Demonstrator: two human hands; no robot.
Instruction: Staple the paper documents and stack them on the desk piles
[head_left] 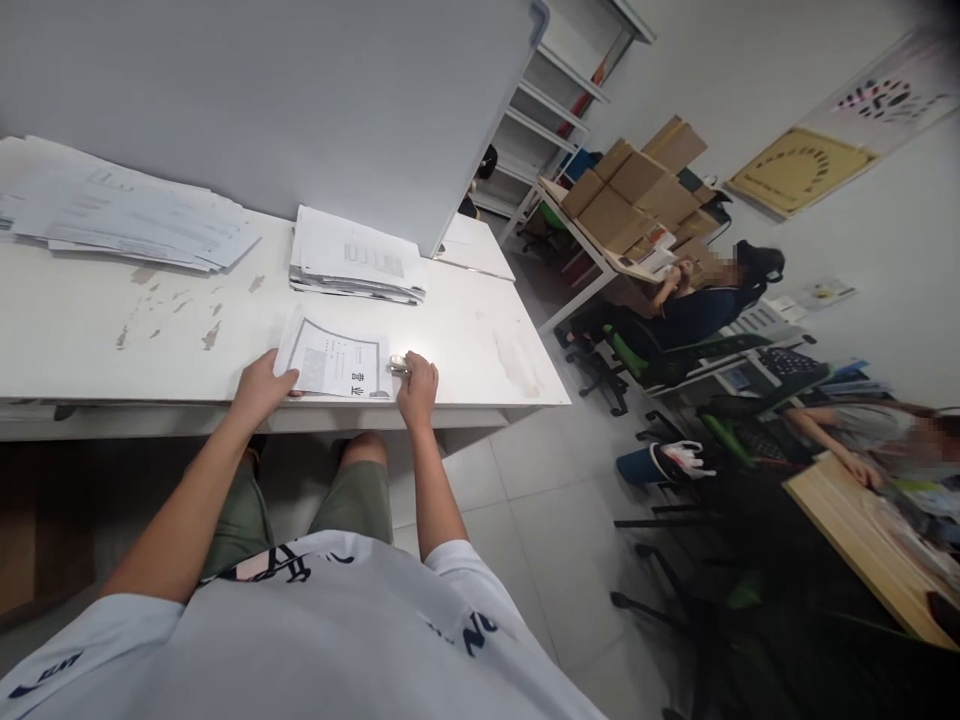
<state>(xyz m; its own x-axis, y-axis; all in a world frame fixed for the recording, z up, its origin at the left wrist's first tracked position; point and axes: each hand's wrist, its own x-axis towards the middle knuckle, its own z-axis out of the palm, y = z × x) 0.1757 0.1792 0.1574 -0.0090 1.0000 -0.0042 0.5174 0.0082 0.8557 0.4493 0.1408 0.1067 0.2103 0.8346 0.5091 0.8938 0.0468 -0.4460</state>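
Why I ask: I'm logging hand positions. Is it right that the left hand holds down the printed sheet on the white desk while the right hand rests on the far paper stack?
Not quite. In the head view, the right hand is at the printed sheet's near corner, on a small metallic object, not the far paper stack. The left hand does hold the sheet on the white desk.

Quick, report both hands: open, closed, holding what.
Left hand: open, resting flat on the left edge of the printed sheet.
Right hand: closed on a small silvery object at the sheet's right edge; what it is cannot be told.

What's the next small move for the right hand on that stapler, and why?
Probably press the stapler down. The right hand already rests on it at the sheet's right corner, and the left hand pins the other edge flat on the desk.
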